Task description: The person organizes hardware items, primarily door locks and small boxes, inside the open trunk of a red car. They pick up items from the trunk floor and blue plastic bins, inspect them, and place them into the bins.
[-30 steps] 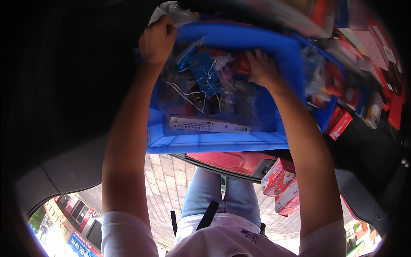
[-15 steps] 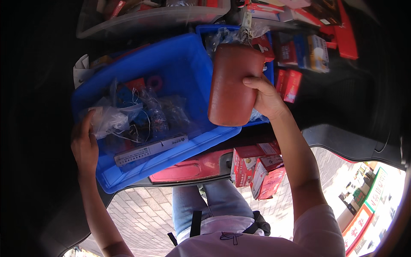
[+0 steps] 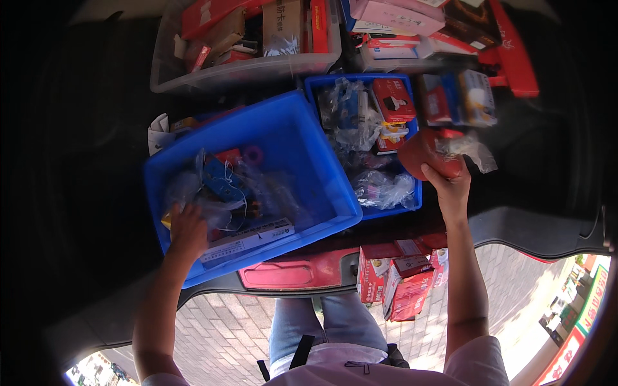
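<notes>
brown case point(image 3: 417, 153) juts beyond the right hand point(image 3: 452, 186) pinching it; left hand point(image 3: 188, 231), grip unclear.

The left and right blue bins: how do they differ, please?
The left bin is larger than the right bin. The left bin looks turned; the right bin looks straighter. The left bin has the left hand inside; the right bin, none. Both are blue and hold clear bags.

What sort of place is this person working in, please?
Probably a vehicle's open boot, outdoors: a red painted sill, pale brick paving beyond it, and a large rectangular blue plastic bin inside.
</notes>
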A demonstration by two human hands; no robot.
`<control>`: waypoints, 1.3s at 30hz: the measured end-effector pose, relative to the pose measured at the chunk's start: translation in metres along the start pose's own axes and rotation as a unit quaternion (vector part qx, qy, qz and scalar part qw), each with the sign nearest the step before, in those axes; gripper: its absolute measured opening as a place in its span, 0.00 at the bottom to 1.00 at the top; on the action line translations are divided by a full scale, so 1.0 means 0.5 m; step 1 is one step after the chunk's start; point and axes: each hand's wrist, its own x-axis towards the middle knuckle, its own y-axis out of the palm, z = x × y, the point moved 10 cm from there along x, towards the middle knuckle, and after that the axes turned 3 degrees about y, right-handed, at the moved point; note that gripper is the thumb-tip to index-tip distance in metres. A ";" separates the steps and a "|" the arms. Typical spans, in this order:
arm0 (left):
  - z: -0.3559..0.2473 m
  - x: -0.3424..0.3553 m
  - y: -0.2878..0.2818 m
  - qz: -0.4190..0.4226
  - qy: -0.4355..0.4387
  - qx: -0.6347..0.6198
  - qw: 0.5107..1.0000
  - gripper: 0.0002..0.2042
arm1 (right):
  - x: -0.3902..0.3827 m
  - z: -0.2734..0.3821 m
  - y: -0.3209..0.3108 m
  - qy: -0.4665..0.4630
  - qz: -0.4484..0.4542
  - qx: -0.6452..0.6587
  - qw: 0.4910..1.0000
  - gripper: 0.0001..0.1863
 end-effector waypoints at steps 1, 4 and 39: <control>-0.001 -0.014 0.001 -0.045 0.008 -0.033 0.998 0.07 | -0.003 -0.020 -0.020 0.002 -0.021 -0.060 0.998 0.18; 0.000 -0.027 0.000 -0.121 0.020 -0.112 0.986 0.08 | 0.026 -0.088 -0.044 0.052 -0.058 -0.072 0.994 0.20; -0.046 0.016 0.031 -0.154 -0.044 -0.062 0.985 0.12 | 0.034 -0.432 -0.019 -0.166 0.192 -0.482 0.839 0.15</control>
